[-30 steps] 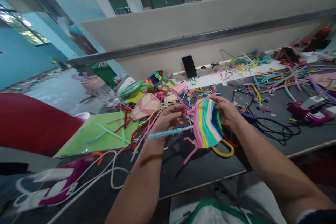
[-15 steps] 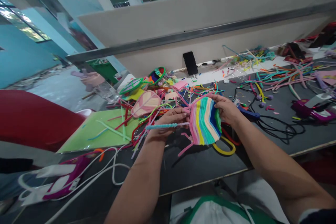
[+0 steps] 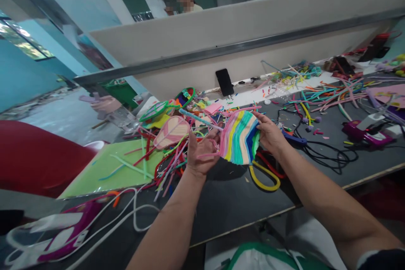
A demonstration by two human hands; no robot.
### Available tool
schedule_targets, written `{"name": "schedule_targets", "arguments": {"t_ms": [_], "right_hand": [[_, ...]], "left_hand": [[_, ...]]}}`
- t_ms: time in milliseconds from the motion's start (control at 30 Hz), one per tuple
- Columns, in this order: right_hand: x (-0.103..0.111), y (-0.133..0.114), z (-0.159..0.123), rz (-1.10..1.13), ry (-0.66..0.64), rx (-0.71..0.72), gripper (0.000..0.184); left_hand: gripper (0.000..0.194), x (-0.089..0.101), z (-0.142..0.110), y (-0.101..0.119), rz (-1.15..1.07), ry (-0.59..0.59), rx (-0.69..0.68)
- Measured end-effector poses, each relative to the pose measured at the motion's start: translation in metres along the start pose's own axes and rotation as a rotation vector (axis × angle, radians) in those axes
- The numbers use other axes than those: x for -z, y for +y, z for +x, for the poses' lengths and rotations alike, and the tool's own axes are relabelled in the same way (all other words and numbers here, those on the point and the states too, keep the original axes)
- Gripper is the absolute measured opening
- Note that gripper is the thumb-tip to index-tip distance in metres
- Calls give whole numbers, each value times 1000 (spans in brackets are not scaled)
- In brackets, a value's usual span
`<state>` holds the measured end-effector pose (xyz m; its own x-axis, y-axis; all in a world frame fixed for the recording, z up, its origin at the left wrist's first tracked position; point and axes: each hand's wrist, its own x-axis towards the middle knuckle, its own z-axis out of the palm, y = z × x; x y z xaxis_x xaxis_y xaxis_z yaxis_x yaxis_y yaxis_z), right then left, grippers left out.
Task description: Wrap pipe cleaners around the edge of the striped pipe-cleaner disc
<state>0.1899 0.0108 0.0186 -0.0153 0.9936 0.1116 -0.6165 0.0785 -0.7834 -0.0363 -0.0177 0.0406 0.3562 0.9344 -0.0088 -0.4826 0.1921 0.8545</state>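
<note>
A rounded panel of striped pipe cleaners (image 3: 238,138), in pink, yellow, teal, cream, blue and green, is held up over the dark table (image 3: 249,202). My right hand (image 3: 268,134) grips its right edge. My left hand (image 3: 202,152) is turned palm up at the panel's left edge, fingers curled on its pink loose ends and on a light blue pipe cleaner (image 3: 198,119) that sticks up to the left.
Loose pipe cleaners (image 3: 167,156) pile left of my hands, with a pink oval piece (image 3: 172,130), a green sheet (image 3: 110,166) and a yellow loop (image 3: 264,179). Glue guns (image 3: 367,135) (image 3: 69,228), black cables (image 3: 329,156) and a phone (image 3: 224,82) lie around. A person sits beyond the divider (image 3: 240,29).
My left hand has rolled palm up, swinging the light blue pipe cleaner from level to pointing up and left. The striped panel has tilted and shifted slightly left.
</note>
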Motion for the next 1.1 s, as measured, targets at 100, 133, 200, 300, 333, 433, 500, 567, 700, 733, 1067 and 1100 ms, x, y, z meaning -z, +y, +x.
{"name": "schedule_targets", "arguments": {"t_ms": [100, 133, 200, 300, 333, 433, 500, 567, 700, 733, 1067, 1100], "right_hand": [[-2, 0, -1, -3, 9, 30, 53], [-3, 0, -1, -3, 22, 38, 53], [-4, 0, -1, -6, 49, 55, 53], [-6, 1, -2, -31, 26, 67, 54], [-6, 2, -3, -42, -3, 69, 55], [-9, 6, -8, -74, -85, 63, 55], [-12, 9, -11, -97, -109, 47, 55], [-14, 11, -14, -116, -127, 33, 57], [-16, 11, -17, -134, -176, 35, 60], [-16, 10, -18, -141, -185, 31, 60], [-11, -8, -24, -603, -315, 89, 38], [-12, -12, -24, -685, -312, 119, 35]], "left_hand": [[57, 7, 0, 7, 65, -29, -31], [53, 10, 1, 10, 106, -18, -43], [47, 16, 3, 19, 197, 23, -59], [39, 24, 3, 30, 324, 58, -53], [37, 26, 3, 32, 374, 53, -46], [36, 30, 2, 32, 502, 63, -20], [36, 31, 3, 28, 516, 129, -28], [36, 31, 4, 24, 490, 192, -40], [37, 29, 6, 21, 456, 226, -34], [38, 29, 6, 20, 451, 232, -35], [23, 26, 4, 16, 510, 198, -20], [24, 24, 4, 15, 530, 187, -2]]}}
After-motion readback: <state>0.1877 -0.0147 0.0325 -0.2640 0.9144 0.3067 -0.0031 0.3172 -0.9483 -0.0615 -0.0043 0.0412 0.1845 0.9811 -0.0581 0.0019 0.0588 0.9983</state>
